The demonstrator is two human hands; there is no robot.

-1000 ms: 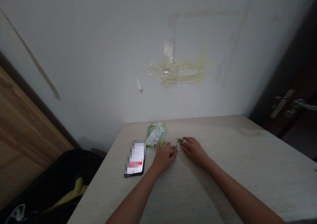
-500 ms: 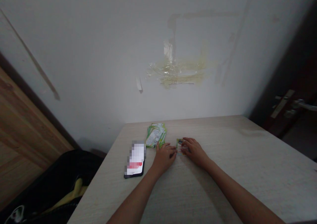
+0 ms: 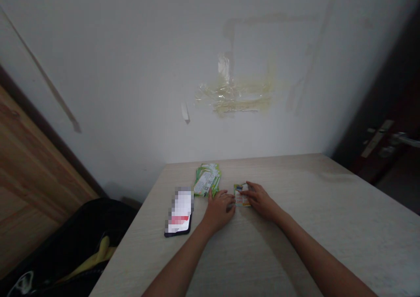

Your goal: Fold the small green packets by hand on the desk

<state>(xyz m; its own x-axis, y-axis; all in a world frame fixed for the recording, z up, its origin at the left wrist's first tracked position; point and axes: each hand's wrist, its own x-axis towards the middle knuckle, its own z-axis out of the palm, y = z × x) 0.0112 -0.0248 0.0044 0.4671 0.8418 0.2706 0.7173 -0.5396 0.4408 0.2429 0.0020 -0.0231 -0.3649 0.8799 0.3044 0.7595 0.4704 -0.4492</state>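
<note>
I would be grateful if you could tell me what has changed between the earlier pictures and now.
The right hand has shifted slightly to the right, so more of the card beneath its fingers now shows. No clear grasp or release is visible. The left hand, the pile of green cards and the phone look much as they were.

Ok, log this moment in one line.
right hand: on card | left hand: between pile and card | phone: left of left hand

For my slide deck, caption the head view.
Bare right hand over small multicoloured rectangular card; left hand by loose green-white card pile.
</note>
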